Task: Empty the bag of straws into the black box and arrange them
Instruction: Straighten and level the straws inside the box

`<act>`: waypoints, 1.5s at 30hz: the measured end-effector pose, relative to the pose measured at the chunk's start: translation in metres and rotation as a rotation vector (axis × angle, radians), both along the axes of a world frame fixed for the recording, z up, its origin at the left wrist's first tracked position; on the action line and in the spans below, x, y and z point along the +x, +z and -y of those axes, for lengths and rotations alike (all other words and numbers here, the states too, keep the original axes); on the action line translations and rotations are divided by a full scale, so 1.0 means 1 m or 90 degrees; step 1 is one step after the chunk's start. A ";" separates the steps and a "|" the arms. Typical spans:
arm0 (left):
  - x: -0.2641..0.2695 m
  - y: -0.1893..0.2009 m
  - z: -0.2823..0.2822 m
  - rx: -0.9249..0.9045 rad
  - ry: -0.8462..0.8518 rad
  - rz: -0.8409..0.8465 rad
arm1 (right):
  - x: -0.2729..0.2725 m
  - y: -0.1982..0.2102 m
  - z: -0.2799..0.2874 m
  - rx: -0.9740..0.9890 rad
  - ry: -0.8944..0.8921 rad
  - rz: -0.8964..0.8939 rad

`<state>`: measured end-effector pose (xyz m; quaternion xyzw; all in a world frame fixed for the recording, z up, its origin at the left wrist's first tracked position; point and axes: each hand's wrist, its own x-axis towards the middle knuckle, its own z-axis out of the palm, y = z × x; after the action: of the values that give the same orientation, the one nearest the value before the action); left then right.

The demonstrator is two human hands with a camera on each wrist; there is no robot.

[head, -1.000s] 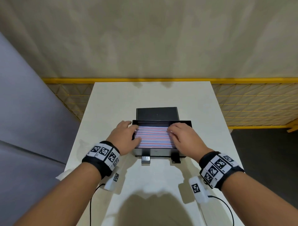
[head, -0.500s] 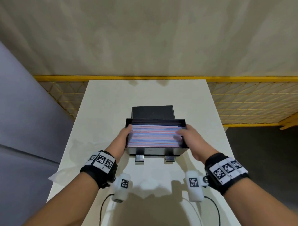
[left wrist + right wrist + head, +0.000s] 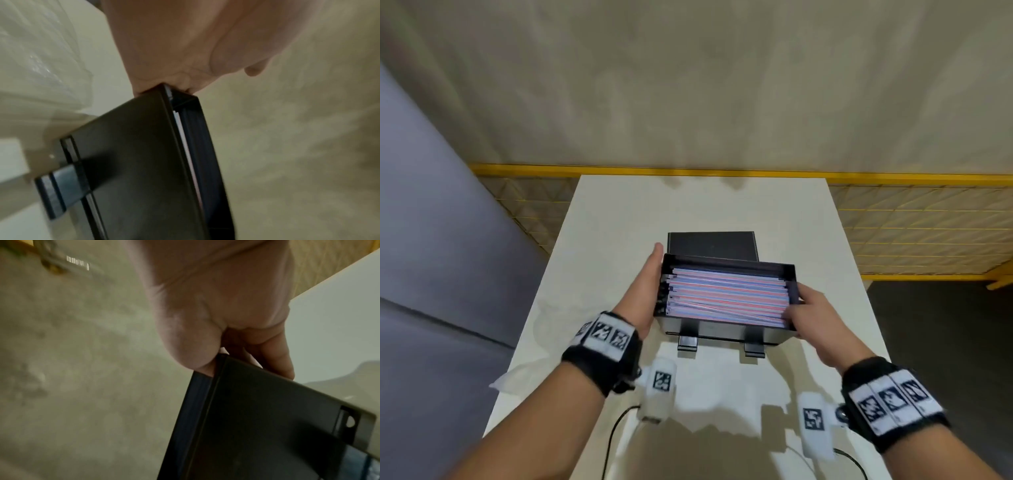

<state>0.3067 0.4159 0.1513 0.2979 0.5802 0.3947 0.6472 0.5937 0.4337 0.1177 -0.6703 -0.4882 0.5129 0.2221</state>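
Observation:
The black box [image 3: 722,334] is filled with red, blue and white straws [image 3: 726,294] lying side by side along its length. It is held off the table and slightly tilted. My left hand [image 3: 643,291] lies flat with straight fingers against the box's left end wall [image 3: 133,154]. My right hand [image 3: 815,318] grips the near right corner, thumb over the rim onto the straws and fingers on the outer wall [image 3: 267,418]. Two black clips [image 3: 687,342] stick out from the front wall.
A flat black lid [image 3: 712,245] lies on the white table [image 3: 705,205] just behind the box. The empty clear plastic bag [image 3: 510,380] hangs over the table's left edge. A yellow mesh fence [image 3: 911,233] stands beyond the table.
Both hands left the top of the straws and moved to the box's ends. The box has come up off the table, nearer to me, and now tilts.

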 end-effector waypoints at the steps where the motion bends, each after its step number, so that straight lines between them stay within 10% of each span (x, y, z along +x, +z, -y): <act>1: -0.003 0.003 0.006 0.016 -0.010 0.041 | 0.008 0.005 -0.001 0.015 -0.037 -0.015; 11: 0.009 0.008 0.030 0.095 0.056 0.051 | 0.008 0.024 0.006 0.052 -0.102 -0.057; 15: -0.005 0.007 0.029 0.076 0.179 0.085 | -0.002 0.021 0.009 0.077 0.041 0.038; 45: 0.008 0.003 0.055 0.085 0.024 0.059 | 0.009 0.016 0.009 0.057 0.001 0.072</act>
<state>0.3144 0.3608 0.1545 0.3108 0.5273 0.4583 0.6444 0.6029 0.4243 0.1341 -0.6871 -0.5229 0.4520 0.2238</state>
